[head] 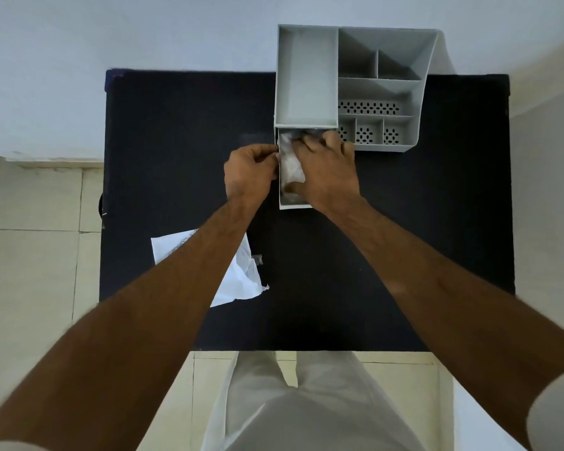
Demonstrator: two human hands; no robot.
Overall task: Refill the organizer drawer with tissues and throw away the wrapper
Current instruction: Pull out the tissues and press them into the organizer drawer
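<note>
Both hands' fingers press tissues into open drawer; organizer compartments bare.

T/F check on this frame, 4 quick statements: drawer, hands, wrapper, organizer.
1. The organizer drawer is pulled out toward the person. True.
2. The right hand rests on the bare table. False: it is pressing tissues into the drawer.
3. The white wrapper lies on the black table, partly under the left forearm. True.
4. The grey organizer has its top compartments full of items. False: the ones visible look empty.
</note>
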